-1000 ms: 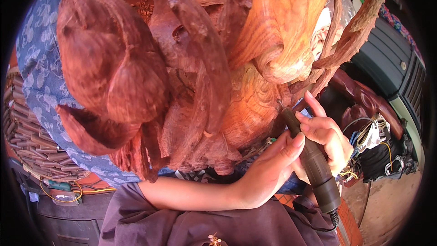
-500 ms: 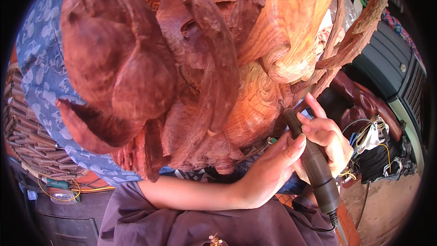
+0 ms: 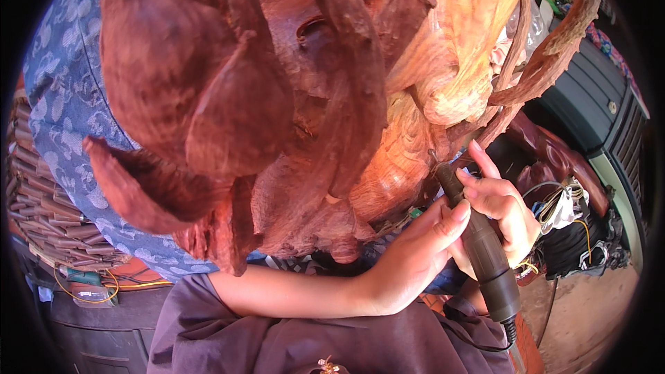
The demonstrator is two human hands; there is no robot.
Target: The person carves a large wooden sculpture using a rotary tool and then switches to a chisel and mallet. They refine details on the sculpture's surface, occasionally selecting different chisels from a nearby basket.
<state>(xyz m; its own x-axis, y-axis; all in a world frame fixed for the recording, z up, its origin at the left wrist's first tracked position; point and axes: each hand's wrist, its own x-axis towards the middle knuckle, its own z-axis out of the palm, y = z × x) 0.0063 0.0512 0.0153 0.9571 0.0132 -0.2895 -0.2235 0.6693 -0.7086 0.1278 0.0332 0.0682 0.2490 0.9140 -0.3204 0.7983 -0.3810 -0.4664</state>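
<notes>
Hands [image 3: 415,257] together, clamped on dark rotary tool [image 3: 485,249] between them — carved wood [image 3: 332,138] ahead

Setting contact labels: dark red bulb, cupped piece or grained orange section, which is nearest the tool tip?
The grained orange section, close beside the tip of the dark tool; the dark red bulb and cupped piece both lie well left.

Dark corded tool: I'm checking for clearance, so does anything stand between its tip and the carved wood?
Nothing visible does: the tool has its tip close to the carved wood. On the right grip, a raised finger lies beside the tip, not across it. Contact can't be told.
</notes>
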